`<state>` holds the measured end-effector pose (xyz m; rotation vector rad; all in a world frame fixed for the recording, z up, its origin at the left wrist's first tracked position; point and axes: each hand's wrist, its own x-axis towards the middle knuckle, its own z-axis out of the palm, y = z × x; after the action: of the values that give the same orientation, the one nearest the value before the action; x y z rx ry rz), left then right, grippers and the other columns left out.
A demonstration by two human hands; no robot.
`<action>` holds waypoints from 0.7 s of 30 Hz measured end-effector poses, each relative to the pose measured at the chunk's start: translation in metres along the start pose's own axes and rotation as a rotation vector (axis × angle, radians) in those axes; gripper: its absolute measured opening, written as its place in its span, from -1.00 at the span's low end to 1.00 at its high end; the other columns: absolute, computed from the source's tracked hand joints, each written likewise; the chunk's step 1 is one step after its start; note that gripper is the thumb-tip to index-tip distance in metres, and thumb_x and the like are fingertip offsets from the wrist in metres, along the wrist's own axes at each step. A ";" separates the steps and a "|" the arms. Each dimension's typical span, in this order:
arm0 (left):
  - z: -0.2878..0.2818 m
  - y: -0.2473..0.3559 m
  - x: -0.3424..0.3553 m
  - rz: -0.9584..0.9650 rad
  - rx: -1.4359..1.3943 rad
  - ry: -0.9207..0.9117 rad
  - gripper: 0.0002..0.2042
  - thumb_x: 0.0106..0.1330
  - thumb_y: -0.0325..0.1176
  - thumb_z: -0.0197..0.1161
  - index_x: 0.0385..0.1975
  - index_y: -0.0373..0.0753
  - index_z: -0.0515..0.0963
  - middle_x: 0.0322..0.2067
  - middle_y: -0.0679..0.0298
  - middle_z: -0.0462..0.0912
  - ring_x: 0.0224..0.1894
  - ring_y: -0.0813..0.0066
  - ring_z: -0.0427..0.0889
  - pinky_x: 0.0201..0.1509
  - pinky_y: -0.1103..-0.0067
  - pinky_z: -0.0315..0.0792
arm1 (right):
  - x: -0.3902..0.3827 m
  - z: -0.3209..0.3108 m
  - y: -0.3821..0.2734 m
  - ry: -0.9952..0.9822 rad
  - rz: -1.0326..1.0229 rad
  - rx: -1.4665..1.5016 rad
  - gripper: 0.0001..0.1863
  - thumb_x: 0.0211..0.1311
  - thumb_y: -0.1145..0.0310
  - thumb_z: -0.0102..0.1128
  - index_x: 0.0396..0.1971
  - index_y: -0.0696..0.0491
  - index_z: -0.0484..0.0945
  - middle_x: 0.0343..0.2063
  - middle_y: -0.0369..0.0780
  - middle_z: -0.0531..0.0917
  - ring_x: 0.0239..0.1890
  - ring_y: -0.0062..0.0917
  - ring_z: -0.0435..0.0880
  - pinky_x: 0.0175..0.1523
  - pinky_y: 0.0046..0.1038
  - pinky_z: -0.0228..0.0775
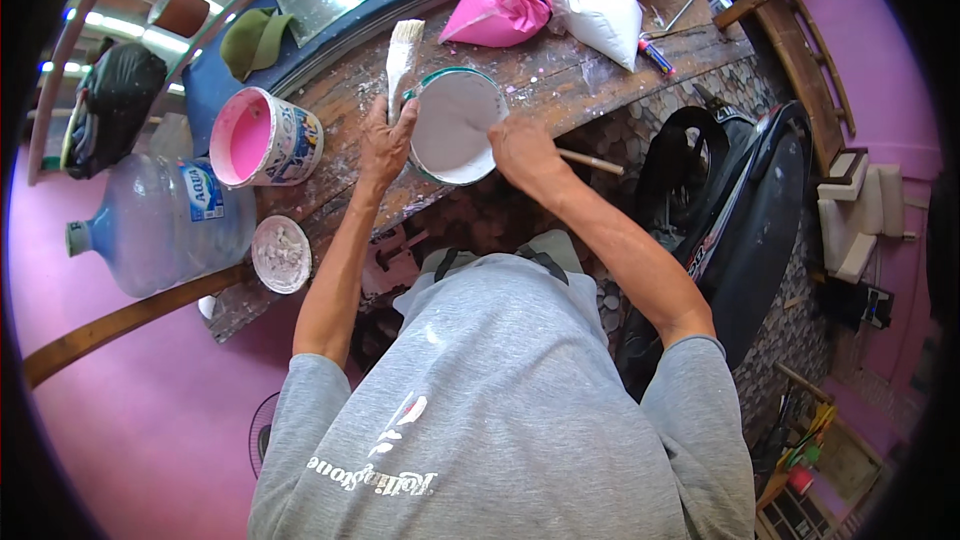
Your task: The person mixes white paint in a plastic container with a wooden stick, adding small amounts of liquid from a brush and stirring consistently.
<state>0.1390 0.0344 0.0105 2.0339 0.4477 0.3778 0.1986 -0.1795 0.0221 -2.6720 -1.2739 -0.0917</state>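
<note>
The white paint bucket [455,125], upper centre, is steadied at its rim by the left hand [385,140], grip pinching it; the right hand [522,152] grip is pressed around a wooden stick [592,162] to stir.

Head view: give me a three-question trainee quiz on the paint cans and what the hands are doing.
1. True or false: the left hand grips the rim of the can of white paint.
2. What does the right hand hold? A) a wooden stick B) a screwdriver C) a cloth
3. What colour is the paint in the can to the person's left?

Key
1. True.
2. A.
3. Pink.
</note>
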 end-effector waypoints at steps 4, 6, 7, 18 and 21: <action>-0.002 0.002 -0.003 0.004 -0.010 0.024 -0.67 0.28 -0.09 0.19 -0.38 -0.30 0.45 -0.59 0.18 0.51 -0.52 0.48 0.46 -0.42 0.46 0.36 | 0.004 -0.005 -0.004 -0.132 -0.093 0.173 -0.83 0.09 0.39 -0.05 -0.45 0.09 0.53 -0.53 -0.09 0.60 -0.42 -0.22 0.62 -0.31 -0.21 0.42; -0.002 0.005 -0.003 -0.009 0.000 0.014 -0.66 0.28 -0.09 0.19 -0.37 -0.30 0.45 -0.59 0.16 0.52 -0.52 0.46 0.47 -0.42 0.45 0.37 | 0.013 -0.003 0.005 -0.006 -0.065 0.168 -0.83 0.09 0.40 -0.07 -0.46 0.11 0.53 -0.50 -0.06 0.60 -0.42 -0.18 0.62 -0.31 -0.17 0.42; -0.003 0.004 -0.002 -0.015 0.007 0.002 -0.66 0.27 -0.09 0.19 -0.37 -0.30 0.45 -0.58 0.15 0.51 -0.51 0.45 0.47 -0.41 0.44 0.36 | 0.017 -0.004 0.008 0.060 -0.040 0.141 -0.82 0.11 0.39 -0.07 -0.48 0.11 0.53 -0.50 -0.04 0.60 -0.42 -0.18 0.62 -0.28 -0.20 0.44; -0.002 -0.003 0.001 0.057 -0.027 -0.003 -0.59 0.24 -0.03 0.20 -0.39 -0.34 0.42 -0.58 0.00 0.47 -0.55 0.23 0.44 -0.41 0.34 0.33 | 0.022 -0.012 0.004 0.073 -0.024 0.134 -0.80 0.09 0.39 -0.08 -0.50 0.12 0.54 -0.50 0.00 0.60 -0.39 -0.12 0.63 -0.23 -0.14 0.44; -0.004 -0.003 0.004 0.081 0.003 0.010 -0.59 0.24 -0.03 0.21 -0.39 -0.34 0.41 -0.59 0.01 0.47 -0.56 0.23 0.43 -0.41 0.33 0.33 | 0.016 -0.006 -0.001 -0.048 -0.031 0.059 -0.84 0.06 0.42 -0.07 -0.48 0.11 0.52 -0.51 -0.05 0.60 -0.41 -0.16 0.63 -0.25 -0.15 0.44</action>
<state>0.1401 0.0405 0.0101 2.0583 0.3729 0.4365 0.2081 -0.1683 0.0299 -2.6199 -1.3119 0.0053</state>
